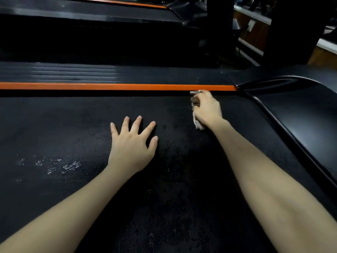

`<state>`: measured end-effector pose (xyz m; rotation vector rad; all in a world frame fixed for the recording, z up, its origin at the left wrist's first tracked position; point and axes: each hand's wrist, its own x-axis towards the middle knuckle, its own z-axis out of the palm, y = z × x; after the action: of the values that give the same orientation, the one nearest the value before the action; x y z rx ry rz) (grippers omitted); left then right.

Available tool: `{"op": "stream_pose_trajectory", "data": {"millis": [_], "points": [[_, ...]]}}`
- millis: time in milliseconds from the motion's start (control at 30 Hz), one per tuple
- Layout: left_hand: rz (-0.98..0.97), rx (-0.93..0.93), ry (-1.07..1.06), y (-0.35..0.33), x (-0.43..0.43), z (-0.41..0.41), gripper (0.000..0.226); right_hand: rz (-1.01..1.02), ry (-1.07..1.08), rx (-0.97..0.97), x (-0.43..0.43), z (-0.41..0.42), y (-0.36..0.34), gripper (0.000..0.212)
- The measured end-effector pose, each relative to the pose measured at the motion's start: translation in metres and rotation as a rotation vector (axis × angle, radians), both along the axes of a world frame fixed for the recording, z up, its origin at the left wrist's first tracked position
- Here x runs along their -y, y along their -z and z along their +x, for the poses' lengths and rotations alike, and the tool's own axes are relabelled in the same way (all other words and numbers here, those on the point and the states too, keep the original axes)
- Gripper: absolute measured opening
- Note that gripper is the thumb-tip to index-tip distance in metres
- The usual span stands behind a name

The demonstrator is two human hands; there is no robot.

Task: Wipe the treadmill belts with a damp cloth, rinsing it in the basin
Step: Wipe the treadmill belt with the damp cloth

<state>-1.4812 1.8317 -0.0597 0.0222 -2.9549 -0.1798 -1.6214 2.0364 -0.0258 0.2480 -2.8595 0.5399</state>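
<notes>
Cloth (197, 123) sits bunched under the right hand (206, 108), at the far edge of the treadmill belt (63, 125) just beside the orange strip (109, 86). Fingers curl over the wad and grip it, with pale ends poking out at the fingertips and by the wrist. The left hand (132, 143) lies flat on the belt, fingers spread and straight, holding nothing. Being soft, limp and probably damp, the cloth should weigh little and slide readily on the textured rubber; a bunched grip across its middle, palm pressing down, looks best for scrubbing. Wet specks (54, 165) glisten to the left. No basin is in view.
</notes>
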Motion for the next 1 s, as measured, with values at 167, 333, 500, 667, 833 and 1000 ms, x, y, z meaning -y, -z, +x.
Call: {"op": "stream_pose_trajectory", "data": {"millis": [167,333,500,667,833,1000], "points": [[0.004,0.038,0.010,-0.002,0.001,0.000,0.069,-0.034,-0.344,0.038,0.016,0.105,0.001,0.027],[0.012,0.006,0.010,-0.001,0.001,0.001,0.056,0.021,-0.597,0.079,-0.003,0.183,0.010,0.046],[0.009,0.021,0.012,-0.003,0.001,0.000,0.052,-0.036,-0.287,0.022,0.010,0.122,-0.003,0.029],[0.019,0.036,0.022,-0.008,0.001,0.000,0.052,-0.052,-0.278,0.055,0.029,0.180,0.006,0.049],[0.033,0.099,0.040,-0.013,0.003,0.003,0.053,0.004,-0.401,0.109,0.024,0.275,0.002,0.067],[0.127,0.115,0.054,-0.027,0.004,0.036,0.049,0.022,-0.413,0.037,0.023,0.269,0.005,0.056]]}}
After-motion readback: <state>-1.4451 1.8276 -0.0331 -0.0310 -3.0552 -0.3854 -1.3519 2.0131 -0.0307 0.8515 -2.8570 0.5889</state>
